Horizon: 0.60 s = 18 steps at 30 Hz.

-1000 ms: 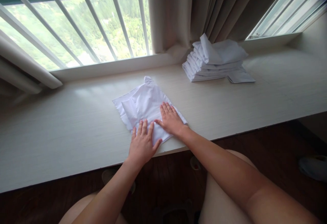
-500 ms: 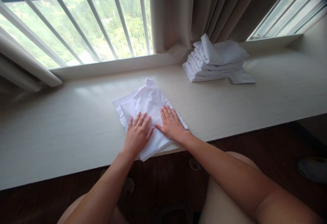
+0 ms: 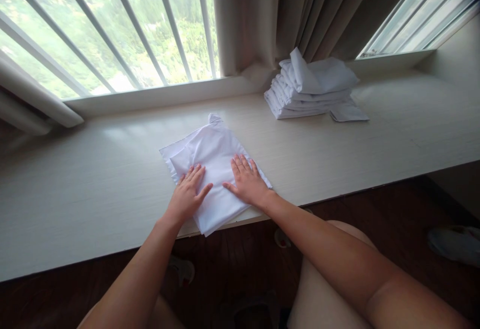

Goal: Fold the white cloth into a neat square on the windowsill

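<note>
Two hands, head view: the left hand point(image 3: 185, 191) and the right hand point(image 3: 245, 181) lie palm down on a white cloth point(image 3: 213, 149), apart from each other, thumbs pointing inward.
Left grip: released; fingers spread flat near the cloth's left edge, grasping nothing.
Right grip: released as well; fingers laid out on the right part of the cloth, pressed flat rather than curled.
White cloth: on the bench point(image 3: 93, 184), set slantwise, in layers; a bunched tip points toward the window, a loose flap sticks out on the left, and the near corner reaches the front edge.
Cover over the cloth: both hands hide parts of it; the right forearm point(image 3: 330, 244) crosses the bench's front edge and hides a stretch of it, and the left forearm point(image 3: 138, 264) does likewise.
Stack to the right: folded white fabric point(image 3: 315, 89), well apart from the cloth, toward the back of the bench; its top piece is rumpled, and one flat piece juts out low on the right.
Curtains: a grey-brown curtain point(image 3: 247, 24) hangs behind the stack; whether they touch I cannot tell. A second curtain point(image 3: 30, 89) gathers at the far left.
Windows: a barred window point(image 3: 131, 34) with greenery outside at back left, a smaller window point(image 3: 405, 19) at back right.
Below: dark floor point(image 3: 232, 259), the person's bare leg point(image 3: 318, 289), and a pale, blurred object point(image 3: 453, 244) at right.
</note>
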Each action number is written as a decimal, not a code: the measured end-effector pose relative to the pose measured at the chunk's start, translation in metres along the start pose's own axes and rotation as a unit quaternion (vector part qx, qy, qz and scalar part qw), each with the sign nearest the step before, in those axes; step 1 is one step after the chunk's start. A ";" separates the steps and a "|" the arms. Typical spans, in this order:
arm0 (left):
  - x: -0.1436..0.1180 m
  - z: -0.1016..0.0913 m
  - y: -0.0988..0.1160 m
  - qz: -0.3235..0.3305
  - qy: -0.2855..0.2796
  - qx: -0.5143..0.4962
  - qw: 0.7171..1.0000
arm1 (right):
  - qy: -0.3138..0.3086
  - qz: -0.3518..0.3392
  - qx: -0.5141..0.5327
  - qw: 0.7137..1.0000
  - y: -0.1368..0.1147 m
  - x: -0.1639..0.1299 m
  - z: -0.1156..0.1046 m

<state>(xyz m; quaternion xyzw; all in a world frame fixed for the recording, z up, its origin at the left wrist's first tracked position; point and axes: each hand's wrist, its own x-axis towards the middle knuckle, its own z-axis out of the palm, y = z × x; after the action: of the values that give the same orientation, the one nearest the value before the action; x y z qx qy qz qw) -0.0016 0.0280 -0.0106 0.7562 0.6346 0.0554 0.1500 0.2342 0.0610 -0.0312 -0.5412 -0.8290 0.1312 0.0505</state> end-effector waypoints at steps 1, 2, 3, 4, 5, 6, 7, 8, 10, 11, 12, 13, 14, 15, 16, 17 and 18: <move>0.000 -0.002 -0.005 -0.010 -0.008 -0.003 1.000 | 0.002 0.000 -0.002 1.000 0.000 0.000 0.000; 0.000 -0.004 -0.009 -0.020 -0.017 0.002 1.000 | 0.004 -0.002 -0.004 1.000 0.000 -0.001 0.001; -0.001 -0.006 -0.012 -0.028 -0.027 0.013 0.999 | 0.004 -0.005 -0.006 1.000 0.000 -0.001 0.002; -0.002 -0.007 -0.013 -0.033 -0.032 0.026 0.999 | 0.005 -0.008 -0.008 1.000 0.000 -0.001 0.002; -0.003 -0.008 -0.012 -0.038 -0.032 0.038 0.998 | 0.006 -0.010 -0.009 1.000 0.001 -0.002 0.003; -0.004 -0.009 -0.009 -0.043 -0.024 0.049 0.998 | 0.007 -0.011 -0.010 1.000 0.000 -0.002 0.003; -0.005 -0.010 -0.004 -0.047 -0.009 0.058 0.997 | 0.008 -0.011 -0.011 1.000 0.000 -0.002 0.004; -0.007 -0.011 0.002 -0.049 0.013 0.067 0.996 | 0.009 -0.010 -0.013 1.000 0.000 -0.002 0.004; -0.009 -0.011 0.017 -0.032 0.066 0.082 0.994 | 0.011 -0.008 -0.017 1.000 0.000 -0.002 0.004; -0.009 -0.010 0.023 -0.012 0.086 0.086 0.993 | 0.012 -0.008 -0.019 1.000 0.000 -0.002 0.004; -0.009 -0.008 0.029 0.011 0.095 0.086 0.992 | 0.014 -0.008 -0.019 1.000 0.000 -0.002 0.004; -0.008 -0.006 0.032 0.033 0.091 0.084 0.992 | 0.016 -0.009 -0.019 1.000 0.000 -0.002 0.004; -0.008 -0.002 0.034 0.047 0.079 0.082 0.992 | 0.017 -0.011 -0.019 1.000 0.000 -0.003 0.004; -0.006 0.002 0.035 0.052 0.063 0.081 0.993 | 0.019 -0.012 -0.018 1.000 0.000 -0.003 0.005; -0.005 0.007 0.034 0.049 0.048 0.082 0.994 | 0.022 -0.012 -0.018 1.000 0.000 -0.003 0.005; -0.005 0.011 0.032 0.043 0.039 0.084 0.995 | 0.025 -0.010 -0.017 0.999 0.001 -0.003 0.006; -0.004 0.015 0.030 0.036 0.036 0.086 0.995 | 0.027 -0.009 -0.016 0.999 0.001 -0.003 0.006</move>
<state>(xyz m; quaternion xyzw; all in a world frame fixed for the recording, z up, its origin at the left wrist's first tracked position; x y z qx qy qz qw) 0.0301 0.0173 -0.0158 0.7858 0.6147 0.0334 0.0590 0.2351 0.0574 -0.0373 -0.5381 -0.8341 0.1022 0.0655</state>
